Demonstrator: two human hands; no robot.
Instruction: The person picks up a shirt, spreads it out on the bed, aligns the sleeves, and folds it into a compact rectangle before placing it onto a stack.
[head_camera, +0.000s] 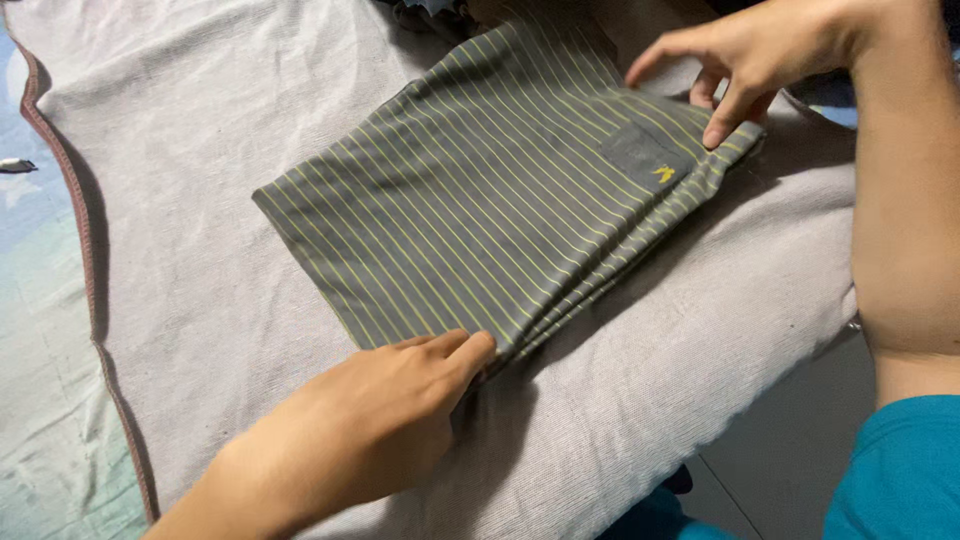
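Single head view — close, angled down over cloth-covered table (200, 300).
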